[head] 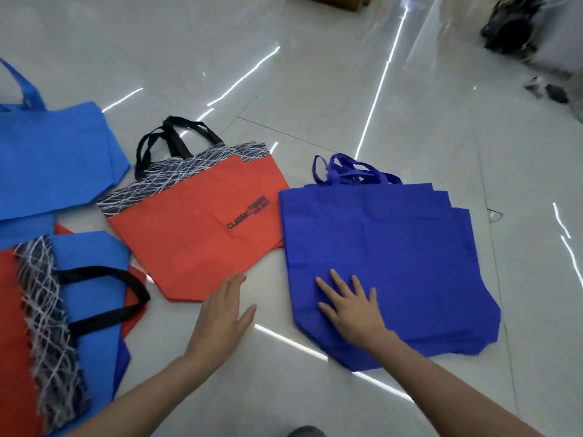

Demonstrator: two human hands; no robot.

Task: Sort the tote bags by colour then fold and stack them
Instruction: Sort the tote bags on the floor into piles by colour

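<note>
A stack of dark blue tote bags point(394, 247) lies flat on the floor at the right, handles pointing away. My right hand point(350, 305) presses on its near left corner with fingers spread. A red tote bag point(195, 234) with a black-and-white patterned band and black handles lies in the middle. My left hand point(220, 316) hovers with straight fingers just off its near corner, holding nothing. Light blue tote bags point(53, 159) lie at the far left. A mixed heap of red and light blue bags point(56, 326) sits at the near left.
The glossy white tiled floor point(315, 89) reflects strip lights. A dark object point(511, 29) sits at the far right and a brown cardboard edge point(334, 0) at the top. A dark shoe tip point(306, 432) shows at the bottom edge.
</note>
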